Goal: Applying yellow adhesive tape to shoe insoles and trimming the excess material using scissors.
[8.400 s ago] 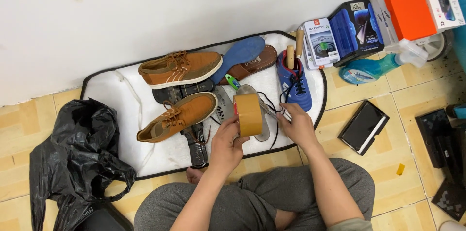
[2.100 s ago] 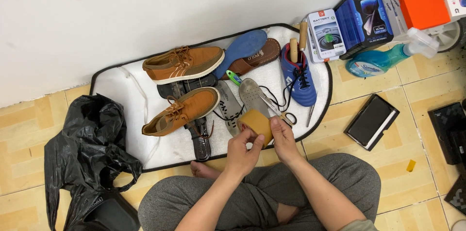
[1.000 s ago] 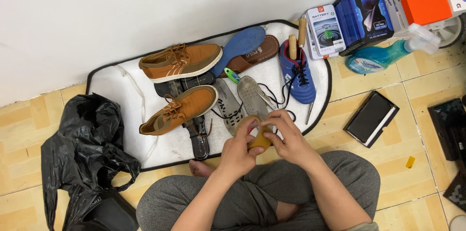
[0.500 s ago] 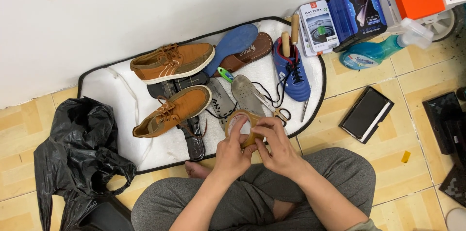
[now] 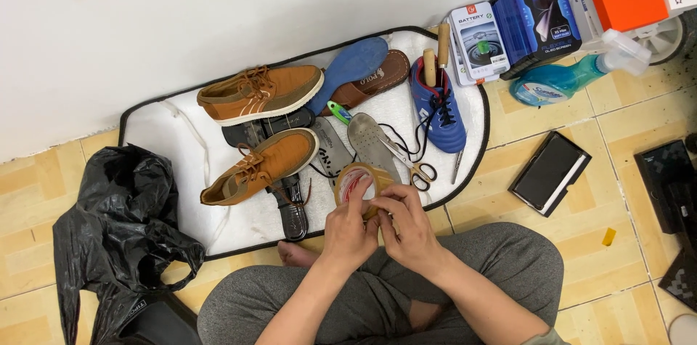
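grip: both hands closed on a roll of brown packing tape (image 5: 361, 187) — the left hand (image 5: 347, 232) wraps its near rim from below, the right hand (image 5: 408, 227) pinches the rim beside it with the fingertips (image 5: 383, 203) curled over the edge
tape position: held just above the near edge of the white mat (image 5: 163, 131), in front of the crossed legs
tape axis: the roll stands on edge, tilted — its open core faces up toward the camera and slightly left; the hole's axis runs roughly toward the viewer
just beyond: scissors (image 5: 412, 163) and a grey insole (image 5: 372, 143), near the roll
farther on the mat: two tan lace-up shoes (image 5: 260, 91), a blue insole (image 5: 352, 68), a brown sandal (image 5: 377, 78), a blue football boot (image 5: 438, 107)
off the mat: black plastic bag (image 5: 120, 229) at left, a black wallet-like case (image 5: 549, 172) at right on the tiled floor
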